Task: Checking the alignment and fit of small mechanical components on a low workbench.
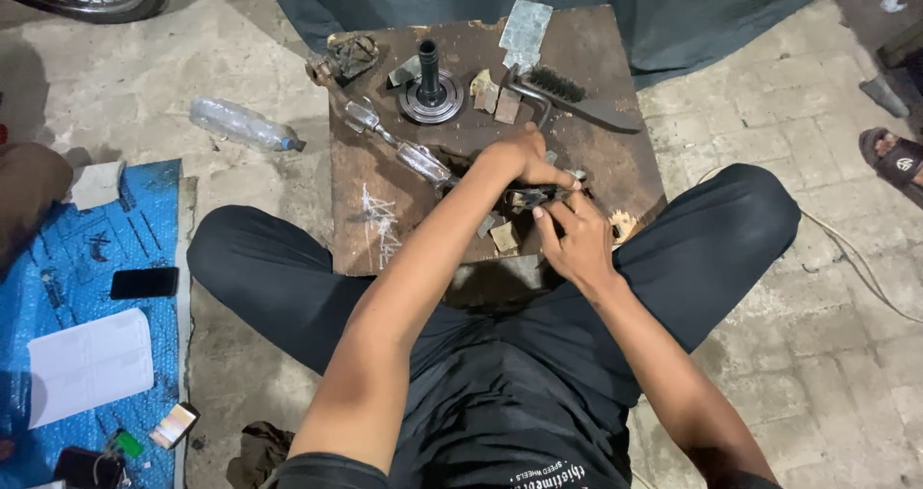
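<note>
Head view: person sits cross-legged on the floor, low wooden counter (385,210) at frame centre. Both hands meet at its lower right edge on a small dark metal part (534,198). Left hand (524,157) reaches across from lower left, fingers pinched on the part from above; right hand (577,234) grips it from below, fingers curled. Work looks mid-way: parts lie loose, nothing assembled. Splined gear shaft (430,85) stands upright at upper centre, wire brush (562,90) to its right, plastic bottle (240,124) on the floor at upper left.
</note>
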